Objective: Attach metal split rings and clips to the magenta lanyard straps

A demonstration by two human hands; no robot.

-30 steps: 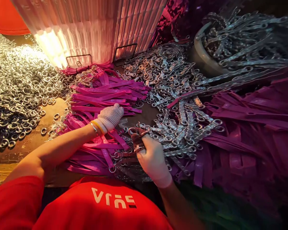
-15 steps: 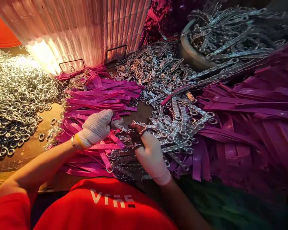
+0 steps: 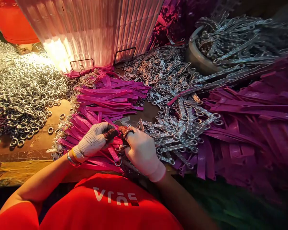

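Straps (image 3: 98, 91), magenta, heaped on table (image 3: 42, 140), judged light, soft and floppy, best pinched near one end; left hand (image 3: 92, 142) and right hand (image 3: 142, 151) held fingertips together above, anything clamped between cannot be told

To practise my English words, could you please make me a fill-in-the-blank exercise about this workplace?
1. The left hand and the right hand both wear ____.
2. The shirt has the colour ____.
3. The bracelet is on the person's ____ wrist.
4. In the picture, the round container is to the ____ of the ribbed panel.

Missing words: gloves; red; left; right.
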